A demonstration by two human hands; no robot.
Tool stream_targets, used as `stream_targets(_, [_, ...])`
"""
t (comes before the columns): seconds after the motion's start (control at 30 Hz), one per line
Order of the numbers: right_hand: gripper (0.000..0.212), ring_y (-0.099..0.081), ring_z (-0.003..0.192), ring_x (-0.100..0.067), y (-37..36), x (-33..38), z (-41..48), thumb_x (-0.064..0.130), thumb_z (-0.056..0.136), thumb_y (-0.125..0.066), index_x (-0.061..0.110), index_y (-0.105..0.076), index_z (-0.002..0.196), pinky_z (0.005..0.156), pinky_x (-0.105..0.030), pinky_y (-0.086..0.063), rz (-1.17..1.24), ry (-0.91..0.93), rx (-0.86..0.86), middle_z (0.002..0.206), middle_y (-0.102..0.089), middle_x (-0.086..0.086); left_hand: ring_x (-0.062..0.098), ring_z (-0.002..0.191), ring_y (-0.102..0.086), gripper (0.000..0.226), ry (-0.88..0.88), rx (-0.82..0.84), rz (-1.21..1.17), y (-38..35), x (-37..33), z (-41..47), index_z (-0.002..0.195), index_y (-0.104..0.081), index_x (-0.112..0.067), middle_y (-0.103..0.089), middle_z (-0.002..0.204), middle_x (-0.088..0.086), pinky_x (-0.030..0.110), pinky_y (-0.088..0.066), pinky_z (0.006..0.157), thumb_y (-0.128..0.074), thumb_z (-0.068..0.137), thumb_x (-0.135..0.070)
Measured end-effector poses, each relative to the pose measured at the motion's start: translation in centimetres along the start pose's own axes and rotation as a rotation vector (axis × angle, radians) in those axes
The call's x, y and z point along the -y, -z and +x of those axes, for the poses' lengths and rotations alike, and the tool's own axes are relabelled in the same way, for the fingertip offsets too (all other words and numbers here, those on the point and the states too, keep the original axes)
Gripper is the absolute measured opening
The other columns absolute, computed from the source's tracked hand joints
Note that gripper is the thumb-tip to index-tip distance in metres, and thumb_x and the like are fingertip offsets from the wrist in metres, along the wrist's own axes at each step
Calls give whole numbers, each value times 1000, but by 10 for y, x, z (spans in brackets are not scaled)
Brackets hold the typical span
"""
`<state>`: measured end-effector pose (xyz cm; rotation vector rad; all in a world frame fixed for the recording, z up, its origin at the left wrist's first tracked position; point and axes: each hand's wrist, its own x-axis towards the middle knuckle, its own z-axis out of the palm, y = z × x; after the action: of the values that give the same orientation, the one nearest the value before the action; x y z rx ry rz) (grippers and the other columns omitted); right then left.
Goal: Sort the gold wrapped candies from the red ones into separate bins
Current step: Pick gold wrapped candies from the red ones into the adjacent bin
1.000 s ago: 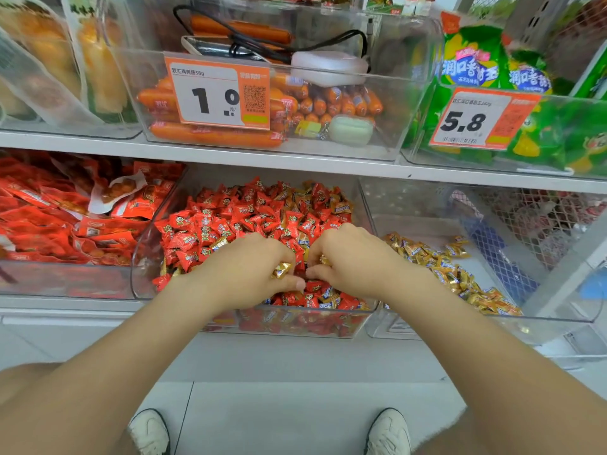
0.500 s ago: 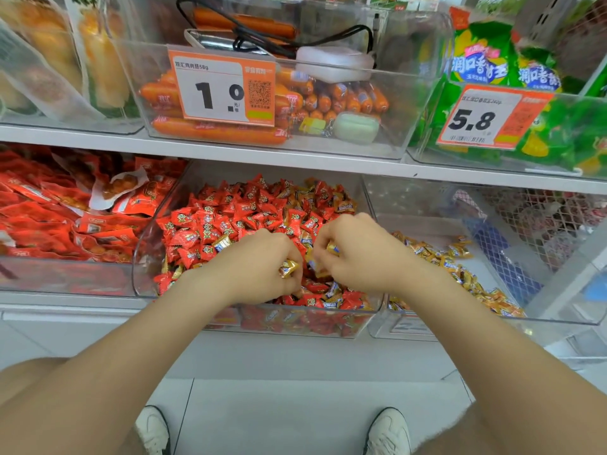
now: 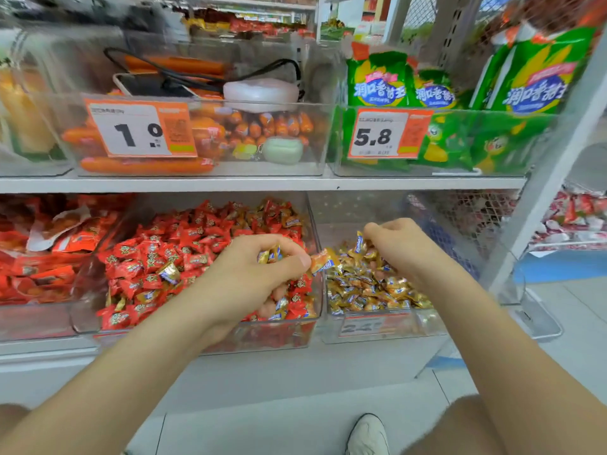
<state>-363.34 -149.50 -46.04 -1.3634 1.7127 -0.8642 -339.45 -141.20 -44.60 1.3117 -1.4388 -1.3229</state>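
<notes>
Status: mid-sort, roughly past halfway by my estimate.

- Gold bin (image 3: 430,323), 4 o'clock of frame: holds only gold candies (image 3: 371,287). I see no red in it.
- Red bin (image 3: 279,336), 8 o'clock, touching or just beside the gold bin. It is mostly red candies (image 3: 138,257), not clean yet. Strays (image 3: 169,272) sit left of its middle, with more at its 1 o'clock back corner and along the front edge.
- Left hand (image 3: 249,277): over the red bin's right side, fingers curled round a few gold candies. One more sticks out past the thumb tip toward 3 o'clock.
- Right hand (image 3: 397,247): over the gold bin, fingers curled, pinching one gold candy (image 3: 359,244).

Left to do: drop both loads in the gold bin, then likely several more picks. Can't tell how many strays are buried under the top layer.
</notes>
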Motion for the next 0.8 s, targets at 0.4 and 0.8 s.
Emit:
stream_targets(0.4, [26,-62,84,-16,63,-59,21,29,105,-55,17,-76,114,68,-29,-47,-74,7,-17,112,-74,-14,28,103,-70,34,32,-22,496,-137,10,141,115,-67,-23,-67,119,2,30,-56,78,-80,87,-37])
stream_targets(0.8, [25,-74,70,-19,15,9,-21,17,95,-54,31,-75,93,65,-35,-61,-342,433,133,76,-77,-2,7,67,-62,31,-424,29,716,-10,8,47,88,-67,-31,-70,84,-12,28,-50,68,-60,87,-1])
